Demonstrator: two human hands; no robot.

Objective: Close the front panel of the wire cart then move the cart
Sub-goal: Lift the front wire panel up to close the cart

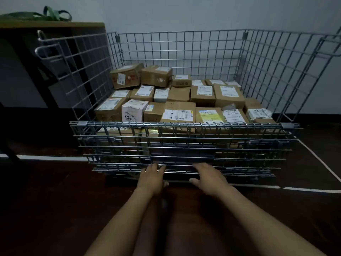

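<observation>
A large wire cart [184, 45] stands against the wall, filled with several labelled cardboard boxes [179, 111]. Its front panel [184, 145] is folded down and hangs over the lower front, hinged along the top rail at mid height. My left hand [152, 177] and my right hand [208, 177] both reach low to the panel's bottom edge. The fingertips of both touch the lowest wires. The fingers look spread and I cannot see them curled around a wire.
A dark wooden desk [55, 24] with a green strap [55, 14] on top stands close to the cart's left side. White floor lines [313, 154] run around the cart on the dark floor. The wall lies behind the cart.
</observation>
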